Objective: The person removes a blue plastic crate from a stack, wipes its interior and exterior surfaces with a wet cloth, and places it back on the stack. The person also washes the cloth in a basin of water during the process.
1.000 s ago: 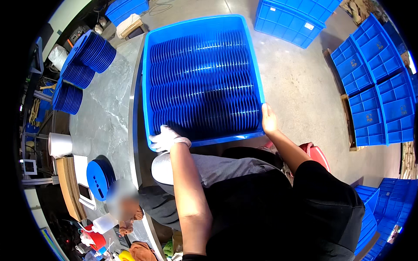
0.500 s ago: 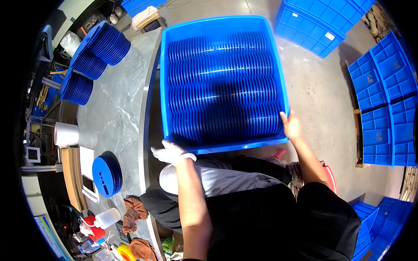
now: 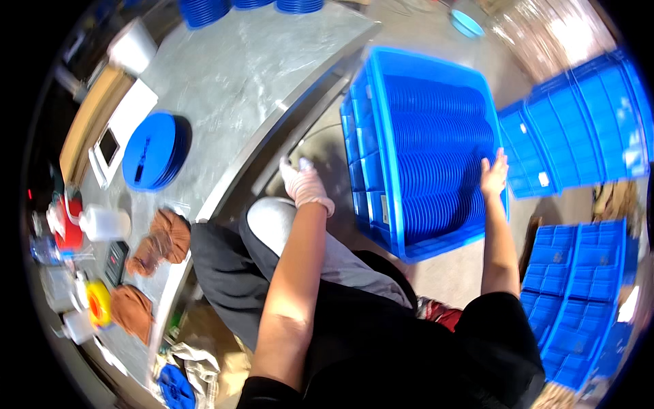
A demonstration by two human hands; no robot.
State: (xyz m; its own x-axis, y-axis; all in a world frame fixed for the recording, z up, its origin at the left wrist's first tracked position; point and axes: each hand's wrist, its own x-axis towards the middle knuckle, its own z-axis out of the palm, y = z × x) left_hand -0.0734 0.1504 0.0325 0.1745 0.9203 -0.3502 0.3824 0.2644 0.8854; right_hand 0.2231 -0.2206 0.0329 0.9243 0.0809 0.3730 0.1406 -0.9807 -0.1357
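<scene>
A deep blue plastic bin (image 3: 377,146) holds several rows of thin blue discs (image 3: 436,167) standing on edge, packed side by side. My right hand (image 3: 494,174), bare, rests against the bin's right rim with its fingers stretched out. In a whitish glove, my left hand (image 3: 306,185) hovers between the bin and the worktable. Its fingers are apart and hold nothing, and a gap separates it from the bin's left wall.
On the grey worktable (image 3: 238,88) at left lie a short stack of blue discs (image 3: 150,151), a white bottle (image 3: 104,223) and brown cloths (image 3: 170,232). Large blue crates (image 3: 579,129) stand beyond the bin, with more crates (image 3: 569,293) at right.
My view has turned to the right. My left hand has come off the bin's near left corner, and the bin now sits farther from the table. My right hand remains at its right rim.
</scene>
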